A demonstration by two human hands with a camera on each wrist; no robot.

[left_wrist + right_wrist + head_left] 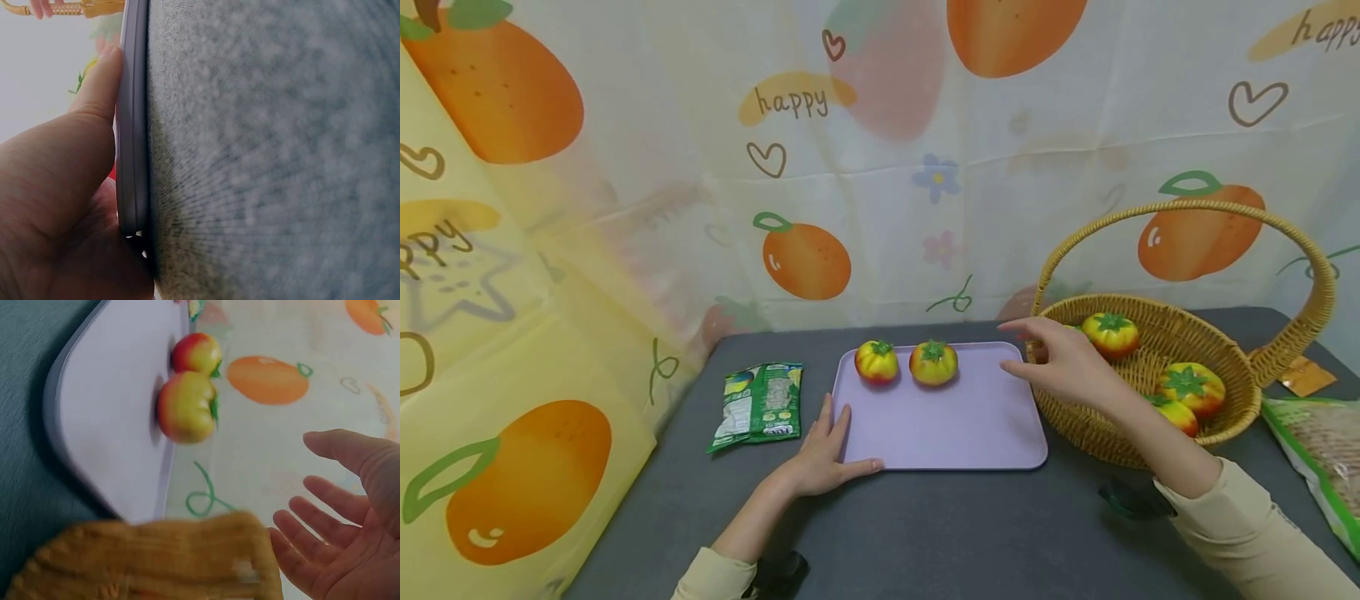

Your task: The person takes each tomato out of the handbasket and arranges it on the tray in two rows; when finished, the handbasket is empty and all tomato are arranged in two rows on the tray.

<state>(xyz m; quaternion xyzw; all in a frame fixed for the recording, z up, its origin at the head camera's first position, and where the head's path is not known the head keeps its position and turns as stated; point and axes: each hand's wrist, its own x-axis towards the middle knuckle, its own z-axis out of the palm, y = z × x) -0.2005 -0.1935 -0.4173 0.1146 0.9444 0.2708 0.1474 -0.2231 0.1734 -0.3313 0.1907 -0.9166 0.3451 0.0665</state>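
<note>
A lilac tray (955,425) lies on the dark table. On its back left part sit two ribbed red-and-yellow tomatoes (876,363) with green tops, side by side. My left hand (822,457) rests on the tray's front left corner, fingers spread, the thumb (103,81) along its front edge. Above the left rim of a wicker basket (1078,429), my right hand (1063,358) hangs with parted fingers and nothing in them, as the right wrist view confirms. More tomatoes (1191,390) lie in the basket; my right forearm covers some of them.
A green snack packet (763,406) lies left of the tray. The basket's tall handle (1187,206) arches over it. At the far right are a green-and-clear bag (1322,458) and a small orange packet (1306,376). A fruit-printed curtain (880,208) hangs behind the table.
</note>
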